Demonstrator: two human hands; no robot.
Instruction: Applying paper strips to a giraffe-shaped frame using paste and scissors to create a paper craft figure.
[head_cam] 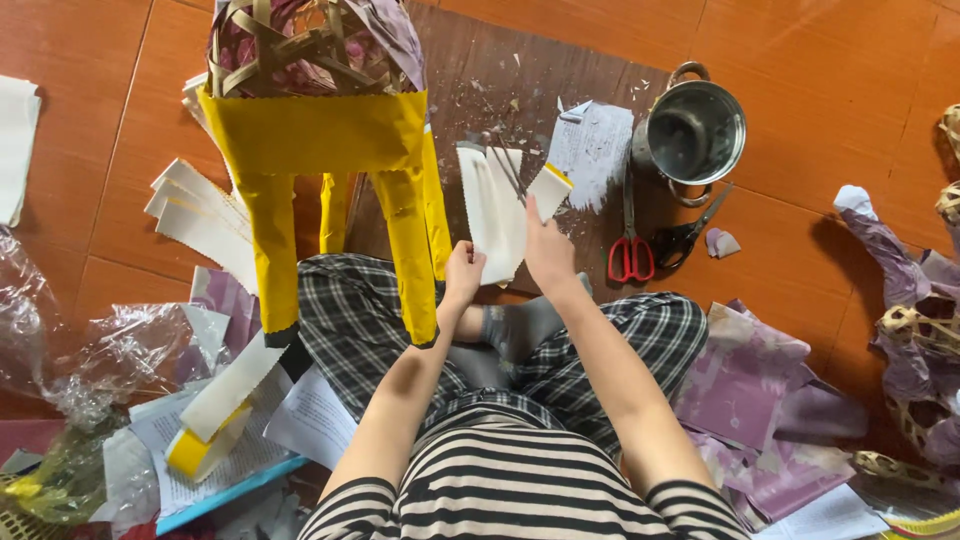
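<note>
My left hand (463, 272) pinches the lower edge of a white paper strip (492, 212) with a zigzag-cut side. At the strip's right side, my right hand (548, 250) grips a thin brush or stick (508, 172) that lies across the paper. Just left of my hands hangs a woven bamboo frame (300, 45) wrapped in a yellow paper band (315, 132) with long yellow strips (410, 250) trailing down over my knee. I sit cross-legged in checked trousers.
Red-handled scissors (630, 245) and black scissors (690, 235) lie to the right near a steel pot (695, 130). White paper strips (195, 215) lie at left, crumpled plastic (90, 360) lower left, purple paper scraps (750, 390) and bamboo pieces (915, 330) at right.
</note>
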